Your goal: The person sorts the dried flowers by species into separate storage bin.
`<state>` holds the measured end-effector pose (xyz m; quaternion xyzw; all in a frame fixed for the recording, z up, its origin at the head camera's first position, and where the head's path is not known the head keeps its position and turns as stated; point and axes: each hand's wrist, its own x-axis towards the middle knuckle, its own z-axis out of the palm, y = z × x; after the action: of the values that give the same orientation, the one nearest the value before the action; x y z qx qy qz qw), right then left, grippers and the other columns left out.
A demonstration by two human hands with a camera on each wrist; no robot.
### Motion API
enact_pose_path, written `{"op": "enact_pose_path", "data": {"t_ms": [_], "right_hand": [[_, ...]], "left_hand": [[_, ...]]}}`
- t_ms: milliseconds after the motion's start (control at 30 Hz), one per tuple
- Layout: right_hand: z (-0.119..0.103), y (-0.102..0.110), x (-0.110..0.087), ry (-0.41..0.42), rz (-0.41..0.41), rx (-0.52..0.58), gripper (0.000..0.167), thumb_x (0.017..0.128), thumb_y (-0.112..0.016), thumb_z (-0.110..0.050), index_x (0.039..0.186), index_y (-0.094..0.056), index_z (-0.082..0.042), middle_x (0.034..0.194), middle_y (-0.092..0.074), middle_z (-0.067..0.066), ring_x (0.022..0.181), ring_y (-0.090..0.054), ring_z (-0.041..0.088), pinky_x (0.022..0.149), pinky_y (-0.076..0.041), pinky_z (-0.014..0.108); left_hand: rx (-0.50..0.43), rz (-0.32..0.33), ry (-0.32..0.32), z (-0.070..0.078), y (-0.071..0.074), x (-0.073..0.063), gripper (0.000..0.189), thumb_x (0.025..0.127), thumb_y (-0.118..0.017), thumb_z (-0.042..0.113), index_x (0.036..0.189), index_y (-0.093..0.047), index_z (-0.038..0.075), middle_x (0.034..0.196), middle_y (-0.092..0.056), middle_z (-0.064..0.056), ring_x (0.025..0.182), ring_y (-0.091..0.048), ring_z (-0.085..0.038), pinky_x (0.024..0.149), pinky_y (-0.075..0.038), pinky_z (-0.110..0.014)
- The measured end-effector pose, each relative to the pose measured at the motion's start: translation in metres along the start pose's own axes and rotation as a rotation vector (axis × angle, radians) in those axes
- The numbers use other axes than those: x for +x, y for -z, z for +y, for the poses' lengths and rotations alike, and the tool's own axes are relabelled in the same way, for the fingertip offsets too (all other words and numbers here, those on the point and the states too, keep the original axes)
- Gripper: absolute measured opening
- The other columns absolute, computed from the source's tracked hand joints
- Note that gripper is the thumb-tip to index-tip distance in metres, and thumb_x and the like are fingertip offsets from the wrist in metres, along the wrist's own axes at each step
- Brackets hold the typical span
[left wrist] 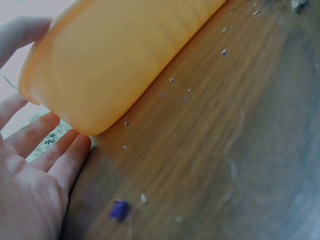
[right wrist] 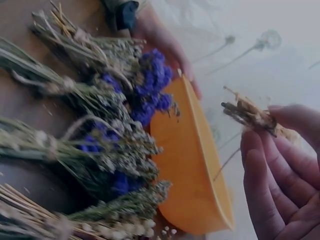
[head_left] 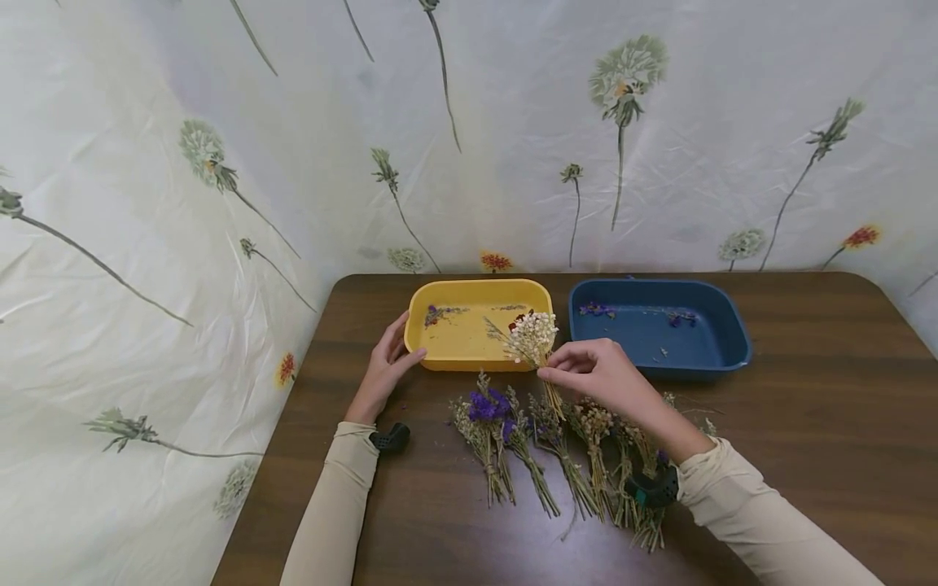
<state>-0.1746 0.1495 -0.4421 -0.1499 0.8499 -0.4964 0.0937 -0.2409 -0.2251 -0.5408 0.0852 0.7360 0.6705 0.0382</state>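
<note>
My left hand (head_left: 387,358) grips the left end of a yellow plastic tub (head_left: 476,364), thumb at the rim and fingers along the outer wall. Over the tub's front right corner, my right hand (head_left: 601,370) pinches a small bunch of dried flowers (head_left: 533,335) by its stems, thumb against fingertips. White blossoms and a few dark red ones make up its head, which tilts up and left. In the right wrist view the cut stem ends (right wrist: 250,116) stick out of the pinch. Tied bundles of dried flowers (head_left: 572,468) lie below on the table.
A blue tub (head_left: 659,370) stands right of the yellow one. Small purple sprigs lie in both. Purple blossoms (head_left: 487,404) top one tied bundle. Crumbs and a purple petal (left wrist: 120,210) dot the brown wooden table (head_left: 432,521). A flower-printed curtain (head_left: 498,122) hangs behind.
</note>
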Motion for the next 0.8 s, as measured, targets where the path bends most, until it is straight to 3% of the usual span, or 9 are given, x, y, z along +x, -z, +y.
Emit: {"op": "enact_pose_path", "data": {"t_ms": [133,367,633,800], "right_hand": [[0.002,0.004,0.013,-0.008,-0.028,0.004,0.025,0.094,-0.077,-0.036,0.104,-0.08,-0.013,0.093,-0.079,0.007,0.075,-0.074,0.033,0.065,-0.062,0.046],[0.004,0.006,0.039,-0.001,-0.056,-0.046,0.025,0.094,-0.077,-0.036,0.106,-0.081,-0.014,0.094,-0.08,0.006,0.067,-0.073,0.025,0.066,-0.062,0.044],[0.006,0.007,0.068,0.02,-0.103,-0.073,0.026,0.094,-0.077,-0.037,0.104,-0.083,-0.015,0.087,-0.079,0.005,0.075,-0.073,0.038,0.067,-0.062,0.049],[0.001,0.007,0.084,0.055,-0.131,-0.127,0.028,0.094,-0.076,-0.038,0.106,-0.083,-0.013,0.088,-0.08,0.003,0.072,-0.072,0.025,0.067,-0.061,0.05]], "left_hand": [[-0.009,-0.015,-0.021,0.0,0.0,0.0,0.071,0.1,-0.069,0.019,0.161,-0.035,0.032,0.168,-0.034,-0.001,0.153,-0.038,-0.029,0.121,-0.038,-0.052],[-0.012,-0.012,-0.017,0.0,0.001,-0.001,0.073,0.099,-0.071,0.022,0.162,-0.034,0.03,0.167,-0.035,-0.001,0.153,-0.038,-0.029,0.121,-0.038,-0.053],[-0.017,-0.009,0.007,0.003,0.0,-0.001,0.074,0.1,-0.069,0.018,0.163,-0.032,0.029,0.169,-0.033,-0.004,0.155,-0.035,-0.03,0.124,-0.033,-0.053],[-0.026,-0.022,0.017,0.018,-0.002,-0.006,0.075,0.1,-0.069,0.014,0.164,-0.03,0.021,0.17,-0.029,-0.01,0.155,-0.033,-0.033,0.125,-0.031,-0.053]]}}
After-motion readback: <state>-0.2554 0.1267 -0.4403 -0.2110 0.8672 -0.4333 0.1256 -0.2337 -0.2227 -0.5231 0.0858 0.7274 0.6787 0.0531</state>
